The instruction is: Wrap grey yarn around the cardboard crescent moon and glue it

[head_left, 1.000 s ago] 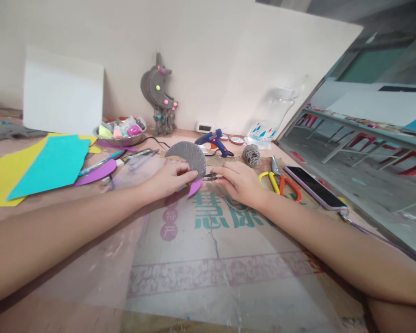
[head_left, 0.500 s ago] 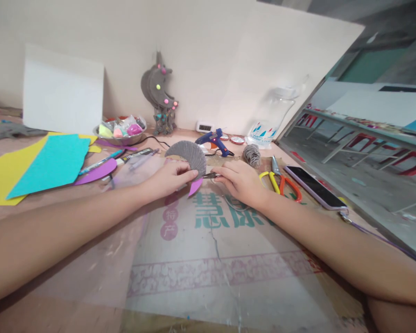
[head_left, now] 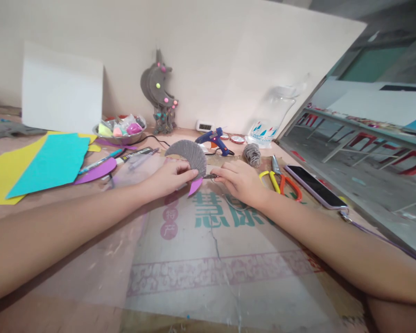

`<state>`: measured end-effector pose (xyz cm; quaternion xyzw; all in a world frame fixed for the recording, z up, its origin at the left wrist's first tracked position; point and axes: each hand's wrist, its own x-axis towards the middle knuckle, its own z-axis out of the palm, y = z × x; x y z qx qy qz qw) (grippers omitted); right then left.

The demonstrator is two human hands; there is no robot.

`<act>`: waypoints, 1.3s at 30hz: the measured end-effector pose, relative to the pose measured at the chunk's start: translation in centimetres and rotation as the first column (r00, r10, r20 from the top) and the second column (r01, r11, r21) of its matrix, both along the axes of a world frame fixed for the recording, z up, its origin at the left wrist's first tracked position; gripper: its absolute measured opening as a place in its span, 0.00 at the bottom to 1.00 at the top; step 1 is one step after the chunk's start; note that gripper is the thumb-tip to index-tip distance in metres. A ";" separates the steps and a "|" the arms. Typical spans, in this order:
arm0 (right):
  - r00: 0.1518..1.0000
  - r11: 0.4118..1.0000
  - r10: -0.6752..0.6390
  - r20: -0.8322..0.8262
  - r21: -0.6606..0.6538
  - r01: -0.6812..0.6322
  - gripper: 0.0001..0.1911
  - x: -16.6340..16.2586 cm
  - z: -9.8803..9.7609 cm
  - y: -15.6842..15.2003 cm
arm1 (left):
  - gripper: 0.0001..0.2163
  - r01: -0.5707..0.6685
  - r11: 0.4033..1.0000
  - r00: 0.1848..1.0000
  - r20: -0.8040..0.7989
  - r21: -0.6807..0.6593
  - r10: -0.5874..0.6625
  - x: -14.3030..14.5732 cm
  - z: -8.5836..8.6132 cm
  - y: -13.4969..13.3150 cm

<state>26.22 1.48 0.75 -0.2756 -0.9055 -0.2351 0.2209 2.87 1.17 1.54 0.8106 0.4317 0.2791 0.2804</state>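
Observation:
My left hand (head_left: 168, 178) pinches a crescent-shaped piece (head_left: 190, 157) wrapped in grey twine, with a purple tip (head_left: 195, 187) showing bare at its lower end. My right hand (head_left: 241, 181) grips a small dark metal tool (head_left: 210, 176) whose point touches the crescent's lower edge. A thin strand of twine (head_left: 229, 201) trails under my right hand. Both hands rest on a clear plastic sheet (head_left: 208, 259) laid over a printed sack.
A blue glue gun (head_left: 215, 140), a ball of twine (head_left: 252, 154), yellow and red-handled cutters (head_left: 280, 181) and a phone (head_left: 315, 186) lie to the right. Teal (head_left: 52, 164) and yellow sheets, pens, a metal bowl (head_left: 119, 132) and a finished moon ornament (head_left: 157, 92) are left and behind.

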 end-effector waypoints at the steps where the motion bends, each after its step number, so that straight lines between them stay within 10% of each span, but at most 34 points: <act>1: 1.000 1.000 0.004 -0.006 -0.004 -0.005 0.14 0.0 0.0 0.0 | 0.16 0.001 1.000 1.000 0.002 -0.002 -0.001 0.0 0.0 0.0; 16: 0.980 0.991 -0.015 -0.198 -0.132 -0.012 0.15 0.1 0.0 -0.5 | 0.16 -0.006 1.000 1.000 0.011 0.003 0.006 0.0 0.0 -0.1; 27: 0.865 0.868 -0.376 -0.332 -0.452 0.205 0.17 0.9 -1.5 2.6 | 0.16 -0.010 1.000 1.000 0.014 -0.012 0.010 0.1 0.0 -0.1; 39: 0.901 0.937 -0.239 -0.361 -0.329 0.116 0.16 0.2 -1.0 1.0 | 0.16 -0.004 1.000 1.000 0.005 0.009 0.004 0.1 0.1 -0.1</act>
